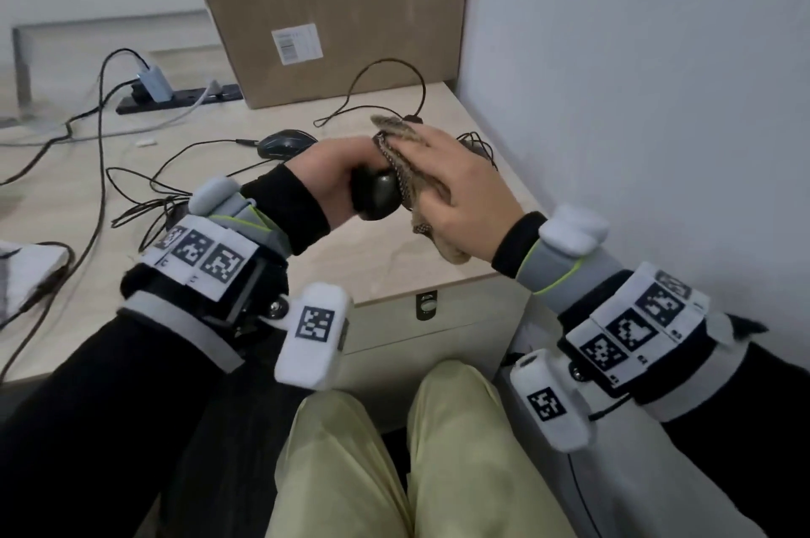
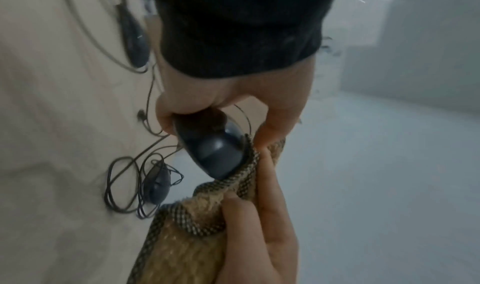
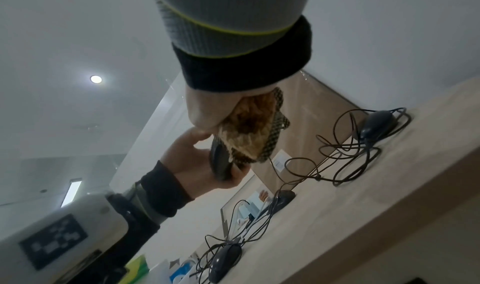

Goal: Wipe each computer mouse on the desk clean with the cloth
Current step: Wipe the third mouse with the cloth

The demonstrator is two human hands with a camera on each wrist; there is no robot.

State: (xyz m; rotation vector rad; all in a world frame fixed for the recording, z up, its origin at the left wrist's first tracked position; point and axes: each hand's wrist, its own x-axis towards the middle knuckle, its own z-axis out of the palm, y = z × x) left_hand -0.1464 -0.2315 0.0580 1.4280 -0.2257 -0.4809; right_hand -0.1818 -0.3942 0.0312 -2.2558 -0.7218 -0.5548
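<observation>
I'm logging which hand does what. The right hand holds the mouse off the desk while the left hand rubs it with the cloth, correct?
The hands are swapped. In the head view the left hand holds the mouse off the desk, while the right hand rubs it with the cloth.

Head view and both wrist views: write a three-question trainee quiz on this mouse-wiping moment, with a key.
1. True or false: the held mouse rests on the desk.
2. Which hand presses the cloth against the held mouse?
A. left hand
B. right hand
C. neither
3. Fill in: in the right wrist view, ____ other mice lie on the desk, the far mouse, the middle mouse and the near mouse.

Key: 1 false, the left hand grips it above the desk; 2 B; 3 three.
</observation>
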